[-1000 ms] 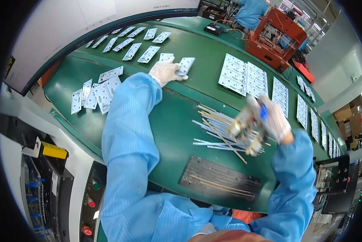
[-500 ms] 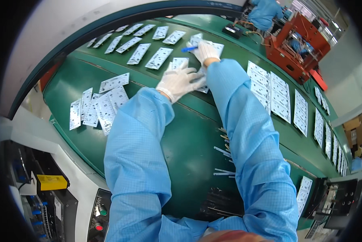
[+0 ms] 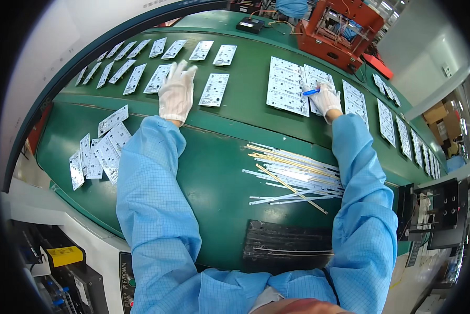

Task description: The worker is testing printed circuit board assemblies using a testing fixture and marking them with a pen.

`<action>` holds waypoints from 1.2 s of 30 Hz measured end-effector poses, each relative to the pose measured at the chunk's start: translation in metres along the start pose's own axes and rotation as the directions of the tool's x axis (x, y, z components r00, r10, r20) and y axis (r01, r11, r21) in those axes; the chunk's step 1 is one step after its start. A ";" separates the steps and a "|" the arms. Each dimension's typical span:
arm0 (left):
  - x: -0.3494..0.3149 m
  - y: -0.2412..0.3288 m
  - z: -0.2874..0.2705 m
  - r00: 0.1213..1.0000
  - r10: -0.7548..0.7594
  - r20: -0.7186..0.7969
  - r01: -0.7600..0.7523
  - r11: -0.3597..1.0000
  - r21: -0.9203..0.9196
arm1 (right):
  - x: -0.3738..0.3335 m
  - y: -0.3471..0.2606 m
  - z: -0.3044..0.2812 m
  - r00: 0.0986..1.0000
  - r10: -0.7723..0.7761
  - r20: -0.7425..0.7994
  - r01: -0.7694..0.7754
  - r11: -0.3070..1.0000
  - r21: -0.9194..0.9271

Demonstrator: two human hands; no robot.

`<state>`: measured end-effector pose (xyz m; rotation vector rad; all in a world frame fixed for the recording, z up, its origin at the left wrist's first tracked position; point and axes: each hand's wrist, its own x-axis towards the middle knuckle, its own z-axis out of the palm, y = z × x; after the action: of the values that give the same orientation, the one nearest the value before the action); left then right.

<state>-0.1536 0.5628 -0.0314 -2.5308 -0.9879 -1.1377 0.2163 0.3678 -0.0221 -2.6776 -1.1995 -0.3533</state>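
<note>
My left hand, in a white glove, lies with fingers stretched out at the right edge of a small white circuit board; it appears to hold nothing. Another small circuit board lies to its right. My right hand, also gloved, is closed on a blue pen above a large white circuit board panel, hiding part of it. Just left of that hand lies a second large panel, and to its right another panel.
Loose boards overlap at the left of the green table. Narrow white and yellow strips lie in a heap beside my right forearm, above a black slab. A red machine stands at the back.
My right hand has moved right with the pen, from the small boards to the large panels. My left hand has moved left, and the whole view has shifted rightward.
</note>
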 end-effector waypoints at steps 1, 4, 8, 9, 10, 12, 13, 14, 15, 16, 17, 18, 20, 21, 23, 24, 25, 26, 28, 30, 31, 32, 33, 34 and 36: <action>0.001 0.007 -0.004 0.991 -0.037 -0.131 0.015 0.987 -0.163 | 0.002 0.007 0.004 1.000 -0.002 0.002 0.002 1.000 0.025; 0.001 0.034 -0.006 0.979 0.202 -0.021 -0.202 0.960 -0.192 | 0.005 0.022 0.008 0.998 0.039 0.040 -0.040 0.999 0.022; -0.004 0.054 -0.003 0.878 0.199 0.436 -0.188 0.980 -0.069 | -0.001 0.043 0.004 0.997 0.054 0.053 -0.057 0.997 0.049; -0.005 0.054 -0.003 0.888 0.228 0.400 -0.197 0.973 -0.118 | -0.005 0.048 0.004 0.997 0.040 0.065 -0.043 0.998 0.037; -0.005 0.054 -0.003 0.897 0.225 0.379 -0.187 0.973 -0.135 | -0.009 0.053 0.005 0.999 0.036 0.023 -0.036 0.999 0.015; -0.005 0.052 -0.005 0.920 0.213 0.330 -0.159 0.970 -0.183 | -0.015 0.064 0.003 0.998 0.009 -0.060 -0.011 0.999 -0.040; -0.005 0.052 -0.006 0.930 0.195 0.311 -0.131 0.968 -0.214 | -0.017 0.068 -0.001 0.998 0.056 -0.004 -0.056 0.998 0.015; -0.005 0.051 -0.007 0.932 0.206 0.298 -0.123 0.954 -0.273 | -0.019 0.070 -0.004 0.998 0.039 -0.058 -0.040 0.999 -0.024; -0.006 0.051 -0.007 0.957 0.205 0.207 -0.147 0.953 -0.264 | -0.019 0.070 -0.010 0.998 0.047 -0.042 -0.048 0.999 -0.013; -0.007 0.050 -0.008 0.985 0.095 0.146 -0.078 0.990 -0.121 | -0.019 0.066 -0.016 0.998 0.047 -0.036 -0.047 0.999 -0.001; -0.008 0.051 -0.006 0.999 0.037 0.038 -0.037 0.999 0.000 | -0.018 0.059 -0.022 0.999 0.027 -0.045 -0.026 0.999 0.020; -0.009 0.049 -0.005 0.991 0.002 -0.132 0.012 0.994 0.105 | -0.016 0.048 -0.029 0.998 0.008 -0.063 -0.006 0.999 0.035; -0.011 0.045 0.001 0.963 -0.266 0.052 0.250 0.946 0.207 | -0.022 0.012 -0.036 0.993 -0.064 -0.102 0.091 0.953 0.289; -0.011 0.041 0.005 0.927 -0.334 0.169 0.294 0.930 0.221 | -0.021 -0.014 -0.037 0.992 -0.124 -0.031 0.127 0.922 0.367; -0.010 0.031 0.012 0.877 -0.374 0.301 0.328 0.925 0.191 | -0.025 -0.063 -0.040 0.965 -0.155 0.209 0.070 0.928 0.365; -0.009 0.026 0.015 0.897 -0.343 0.278 0.307 0.937 0.166 | -0.032 -0.091 -0.034 0.973 -0.229 -0.003 0.221 0.934 0.281; -0.008 0.022 0.016 0.903 -0.330 0.275 0.298 0.942 0.152 | -0.034 -0.109 -0.035 0.968 -0.216 0.128 0.155 0.915 0.374; -0.006 0.019 0.017 0.877 -0.342 0.337 0.312 0.940 0.140 | -0.040 -0.123 -0.033 0.929 -0.277 0.245 0.200 0.934 0.297; -0.004 0.016 0.016 0.914 -0.309 0.264 0.295 0.951 0.091 | -0.048 -0.126 -0.035 0.892 -0.440 0.099 0.443 0.896 -0.007; -0.003 0.019 0.009 0.971 -0.221 0.096 0.218 0.975 0.032 | -0.050 -0.107 -0.041 0.848 -0.495 0.191 0.503 0.864 0.003; -0.003 0.021 0.005 0.989 -0.128 0.074 0.132 0.990 -0.046 | -0.053 -0.095 -0.041 0.817 -0.551 0.169 0.566 0.823 -0.054; -0.003 0.024 0.001 0.993 0.009 0.119 0.000 0.997 -0.073 | -0.055 -0.081 -0.041 0.822 -0.560 0.103 0.566 0.823 -0.044; -0.004 0.026 -0.003 0.959 0.013 0.283 0.011 0.997 -0.082 | -0.058 -0.070 -0.040 0.849 -0.529 0.012 0.528 0.849 0.010; -0.004 0.029 -0.006 0.906 0.080 0.416 -0.027 0.991 -0.131 | -0.062 -0.060 -0.039 0.884 -0.466 -0.039 0.467 0.882 0.056; -0.006 0.030 -0.013 0.917 0.002 0.400 -0.032 0.997 0.068 | -0.062 -0.050 -0.040 0.931 -0.364 -0.001 0.361 0.923 0.134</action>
<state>-0.1445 0.5315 -0.0237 -2.7639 -1.0678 -0.5698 0.1335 0.3463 0.0018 -2.3470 -1.6672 -0.2808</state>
